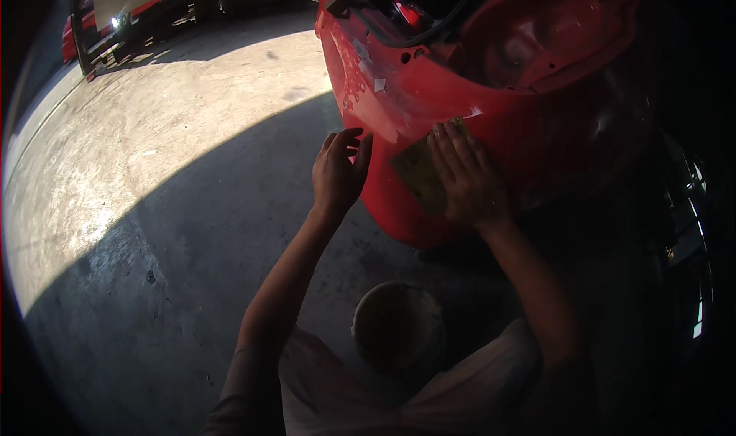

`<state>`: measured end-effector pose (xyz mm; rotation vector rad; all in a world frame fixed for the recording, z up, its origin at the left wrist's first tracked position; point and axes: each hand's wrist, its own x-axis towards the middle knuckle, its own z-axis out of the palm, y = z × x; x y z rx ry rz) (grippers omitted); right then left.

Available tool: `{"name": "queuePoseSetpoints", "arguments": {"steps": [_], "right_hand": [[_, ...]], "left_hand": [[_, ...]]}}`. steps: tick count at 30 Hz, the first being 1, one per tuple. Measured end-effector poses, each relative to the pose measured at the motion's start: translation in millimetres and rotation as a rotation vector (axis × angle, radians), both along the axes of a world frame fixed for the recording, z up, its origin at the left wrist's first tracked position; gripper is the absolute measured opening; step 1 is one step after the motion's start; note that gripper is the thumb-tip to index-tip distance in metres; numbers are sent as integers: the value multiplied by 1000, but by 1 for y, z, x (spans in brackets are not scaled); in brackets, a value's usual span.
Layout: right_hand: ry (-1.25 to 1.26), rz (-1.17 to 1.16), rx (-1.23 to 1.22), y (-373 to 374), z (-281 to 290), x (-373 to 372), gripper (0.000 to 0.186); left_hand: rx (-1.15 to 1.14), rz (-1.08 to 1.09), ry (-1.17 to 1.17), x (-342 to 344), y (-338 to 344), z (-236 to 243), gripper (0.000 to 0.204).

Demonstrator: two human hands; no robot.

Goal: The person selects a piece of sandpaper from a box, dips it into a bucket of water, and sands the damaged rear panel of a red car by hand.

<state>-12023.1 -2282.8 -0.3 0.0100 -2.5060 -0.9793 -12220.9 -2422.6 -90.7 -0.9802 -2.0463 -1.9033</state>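
Observation:
A glossy red car body panel (pixel 399 206) with a curved corner stands in front of me. Flat across an olive-green sheet of sandpaper (pixel 418 171), my right hand (pixel 468 175) presses it against the panel, the fingers extended and close together. Part of the sheet is hidden beneath that hand. My left hand (pixel 339 167) is by the panel's left edge, fingers loosely bent and thumb apart, with nothing in it. Whether it touches the panel I cannot tell. Pale, worn patches (pixel 364 75) mark the paint further up.
A round bucket (pixel 399 325) stands on the concrete floor (pixel 207 229) between my legs; its contents are too dark to make out. Sunlight falls on the floor at far left. A dark frame (pixel 84 29) and a red vehicle part stand at the back left.

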Motion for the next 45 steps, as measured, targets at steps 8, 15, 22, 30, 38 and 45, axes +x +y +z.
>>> {"name": "queuePoseSetpoints", "arguments": {"steps": [8, 15, 22, 30, 38, 45], "right_hand": [[39, 39, -31, 2, 0, 2, 64], [50, 56, -81, 3, 0, 3, 64], [68, 64, -69, 3, 0, 5, 60], [56, 35, 15, 4, -1, 6, 60], [68, 35, 5, 5, -2, 7, 62], [86, 61, -65, 6, -4, 8, 59]], "left_hand": [[-308, -52, 491, -82, 71, 63, 25], [-717, 61, 994, -107, 90, 76, 15], [-746, 37, 1147, -126, 97, 78, 13], [-555, -147, 808, -133, 105, 81, 25], [-734, -27, 671, -118, 114, 97, 39], [-727, -128, 1252, -135, 98, 96, 30]]}}
